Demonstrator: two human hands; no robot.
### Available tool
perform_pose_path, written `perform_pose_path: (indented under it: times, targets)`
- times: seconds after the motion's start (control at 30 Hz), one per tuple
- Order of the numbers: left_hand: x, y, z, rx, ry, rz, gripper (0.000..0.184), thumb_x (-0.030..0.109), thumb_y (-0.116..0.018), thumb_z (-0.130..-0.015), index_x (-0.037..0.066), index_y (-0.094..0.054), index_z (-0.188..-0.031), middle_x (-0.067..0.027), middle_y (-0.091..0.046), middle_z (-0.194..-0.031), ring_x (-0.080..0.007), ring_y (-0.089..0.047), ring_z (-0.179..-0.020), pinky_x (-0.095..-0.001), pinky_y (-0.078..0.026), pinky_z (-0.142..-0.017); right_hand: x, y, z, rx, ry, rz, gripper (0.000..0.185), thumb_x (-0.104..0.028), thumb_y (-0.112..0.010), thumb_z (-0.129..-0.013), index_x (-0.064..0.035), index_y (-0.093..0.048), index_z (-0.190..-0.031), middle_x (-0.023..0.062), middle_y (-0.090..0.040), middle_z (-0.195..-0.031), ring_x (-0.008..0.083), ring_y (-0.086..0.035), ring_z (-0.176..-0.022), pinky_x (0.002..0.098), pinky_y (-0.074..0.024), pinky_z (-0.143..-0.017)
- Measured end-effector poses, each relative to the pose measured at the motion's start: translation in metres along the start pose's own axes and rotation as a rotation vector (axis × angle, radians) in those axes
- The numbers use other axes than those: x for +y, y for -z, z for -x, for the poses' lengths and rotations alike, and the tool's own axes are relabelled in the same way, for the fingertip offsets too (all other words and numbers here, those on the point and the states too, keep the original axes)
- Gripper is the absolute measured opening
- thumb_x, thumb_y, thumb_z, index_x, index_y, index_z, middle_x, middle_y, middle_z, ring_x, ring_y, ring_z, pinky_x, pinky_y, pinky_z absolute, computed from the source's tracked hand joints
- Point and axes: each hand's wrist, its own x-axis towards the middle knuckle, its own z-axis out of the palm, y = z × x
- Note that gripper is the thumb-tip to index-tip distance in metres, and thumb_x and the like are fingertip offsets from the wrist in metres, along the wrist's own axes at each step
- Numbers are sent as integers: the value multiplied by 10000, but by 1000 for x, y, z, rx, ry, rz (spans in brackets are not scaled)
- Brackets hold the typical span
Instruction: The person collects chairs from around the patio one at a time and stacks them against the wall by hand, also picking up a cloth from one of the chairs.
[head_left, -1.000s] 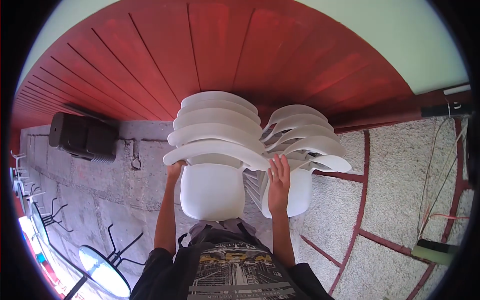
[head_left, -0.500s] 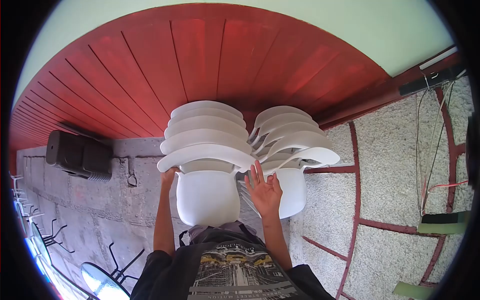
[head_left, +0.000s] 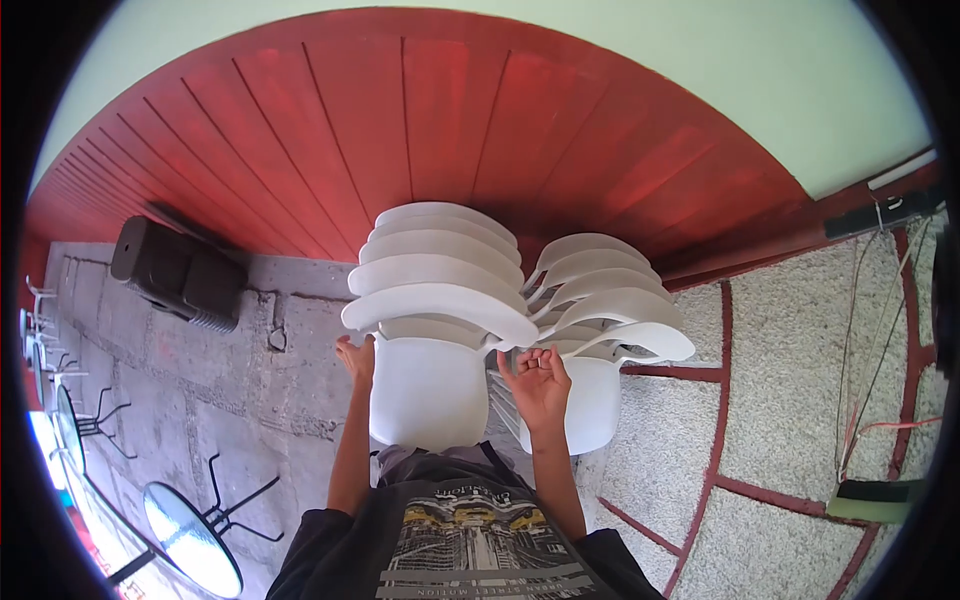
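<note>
Two stacks of white chairs stand side by side against the wall, the left stack [head_left: 430, 390] directly in front of me and the right stack [head_left: 592, 400] beside it. My left hand [head_left: 357, 357] is at the left edge of the left stack, just below the top backrest, fingers apart and holding nothing. Between the two stacks, my right hand [head_left: 538, 385] is raised with its palm up and fingers apart, empty, near the right end of the top backrest.
A red panelled wall [head_left: 440, 110] rises behind the chairs. A dark speaker-like box [head_left: 180, 272] lies at the left. Round glass tables [head_left: 192, 538] stand at the lower left. Cables [head_left: 858, 350] hang at the right, above a green object [head_left: 872, 500].
My left hand has let go of the top backrest's left end and dropped slightly away. My right hand has moved a little lower relative to the chairs. The view has shifted.
</note>
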Motion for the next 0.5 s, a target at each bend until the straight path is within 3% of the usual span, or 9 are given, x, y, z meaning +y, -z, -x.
perform_pose_path:
  times: [0.03,0.13,0.23,0.33,0.37,0.47,0.5]
  targets:
    - [-12,11,8,-193,74,73,833,341,-711,-777,-65,-308,-1382,-252,-411,-1358,-396,-420,-1254,-432,-348,-1042,1,3,0,12,-13,13,182,-200,-610,-975,-110,-636,-819,8,-646,-854,137,-591,-908,558,-374,-1089]
    - [-66,16,32,-345,188,323,800,425,-684,-826,-43,-342,-1377,-227,-458,-1345,-374,-486,-1196,-451,-379,-1007,8,13,-1,49,-47,28,196,-207,-610,-974,-114,-635,-804,6,-636,-831,138,-594,-893,565,-366,-1087]
    - [-60,49,75,-519,336,525,662,458,-578,-912,61,-372,-1400,-185,-526,-1302,-289,-598,-1064,-424,-430,-938,12,23,-2,82,-75,35,229,-223,-613,-972,-116,-639,-771,12,-643,-819,153,-609,-865,546,-375,-1063]
    - [-88,53,97,-657,386,729,586,428,-454,-982,103,-339,-1456,-189,-551,-1321,-300,-632,-1060,-461,-436,-948,21,34,1,75,-92,61,258,-225,-614,-973,-101,-636,-748,26,-638,-816,165,-601,-848,457,-433,-987]
    - [-77,60,107,-690,389,682,530,332,-366,-1014,103,-302,-1487,-204,-555,-1342,-312,-643,-1073,-468,-452,-946,23,39,1,70,-101,76,265,-225,-615,-973,-94,-635,-743,32,-636,-812,170,-598,-840,427,-447,-955]
    - [-56,73,135,-706,315,662,482,163,-342,-989,80,-350,-1464,-196,-582,-1315,-293,-666,-1029,-436,-479,-926,33,42,10,79,-126,98,273,-221,-618,-971,-78,-633,-739,46,-629,-804,182,-587,-823,371,-465,-886]
    - [-54,75,141,-728,284,668,482,181,-353,-986,77,-361,-1457,-193,-587,-1309,-284,-670,-1020,-425,-478,-924,38,42,14,88,-142,105,274,-219,-619,-970,-72,-633,-739,50,-627,-801,186,-583,-818,358,-468,-868]
